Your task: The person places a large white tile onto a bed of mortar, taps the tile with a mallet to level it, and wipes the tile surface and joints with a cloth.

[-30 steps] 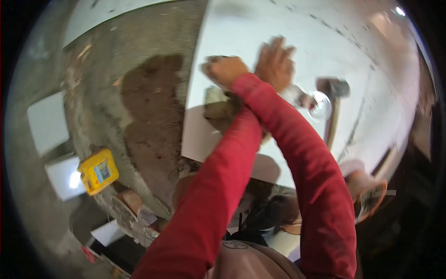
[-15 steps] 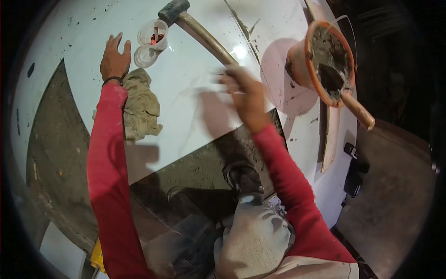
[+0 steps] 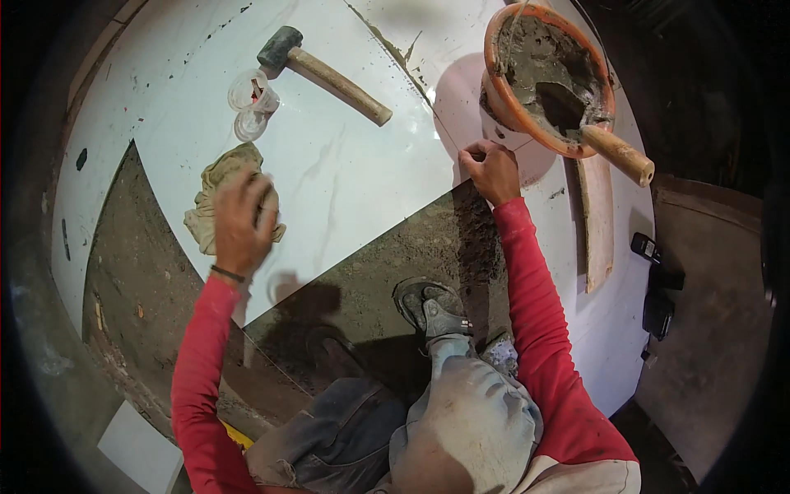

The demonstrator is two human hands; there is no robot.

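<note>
Left hand (image 3: 239,221), blurred and loosely spread, lies over, perhaps touching, a crumpled khaki cloth (image 3: 205,211).

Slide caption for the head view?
Left hand at a crumpled cloth, right hand near an orange bucket, mallet lying on white tiles.

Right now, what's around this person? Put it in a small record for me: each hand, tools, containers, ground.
Left hand: over a crumpled cloth, blurred; grip unclear
Right hand: fingers curled inward, near the bucket; whether it holds anything is unclear
Tools: mallet lying on the white tile; trowel in the bucket, its wooden handle sticking out over the rim
Containers: orange-rimmed bucket with grey wet mix; clear plastic cup near the mallet's head
Ground: bare rough floor beside the tile
</note>
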